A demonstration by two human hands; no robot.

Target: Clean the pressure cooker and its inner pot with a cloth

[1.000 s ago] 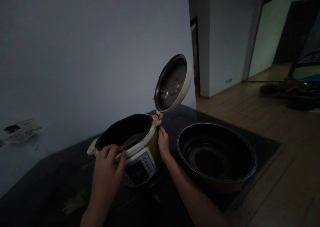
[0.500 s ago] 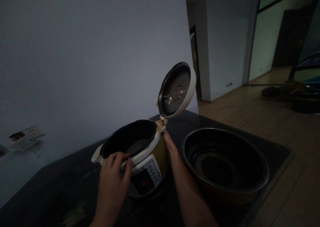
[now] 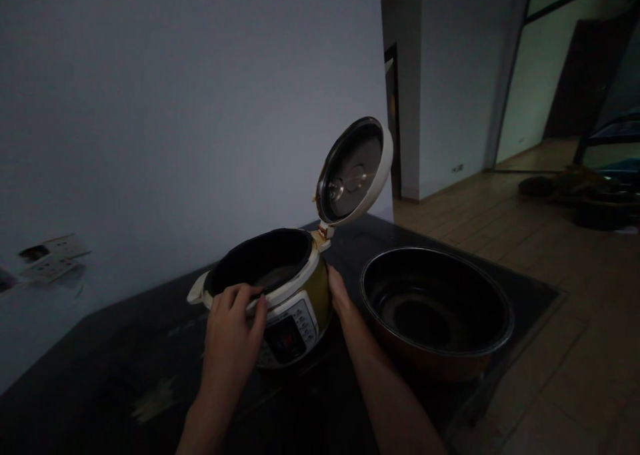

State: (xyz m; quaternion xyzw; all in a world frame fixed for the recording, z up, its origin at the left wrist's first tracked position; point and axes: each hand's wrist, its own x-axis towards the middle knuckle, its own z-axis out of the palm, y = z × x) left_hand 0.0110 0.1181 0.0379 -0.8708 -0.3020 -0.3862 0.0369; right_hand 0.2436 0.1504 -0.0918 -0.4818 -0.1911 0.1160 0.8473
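Note:
A white and green electric cooker [image 3: 324,293] stands on the dark countertop, its round lid [image 3: 353,175] tipped up on the hinge. Inside is a dark pot cavity [image 3: 265,261]. My left hand [image 3: 234,325] is closed on the cooker's near-left rim, fingers over the edge and thumb on the outside. At the cooker's right side, below the hinge, my right hand [image 3: 338,289] presses against the body; most of its fingers are hidden behind it. The front panel [image 3: 289,335] has buttons and a dark display. To the right sits a wide dark pan [image 3: 435,308].
The dark countertop [image 3: 185,375] runs along a pale wall [image 3: 200,108], with a switch plate or card [image 3: 53,261] at left. A pale patch [image 3: 154,399] shows at the lower left. Beyond the counter's right edge lies a tiled floor [image 3: 565,348] with dark items.
The view has shifted, so the cooker and pan appear slightly higher and the pan further left. My right hand sits a little lower below the hinge. My left hand keeps its hold on the rim.

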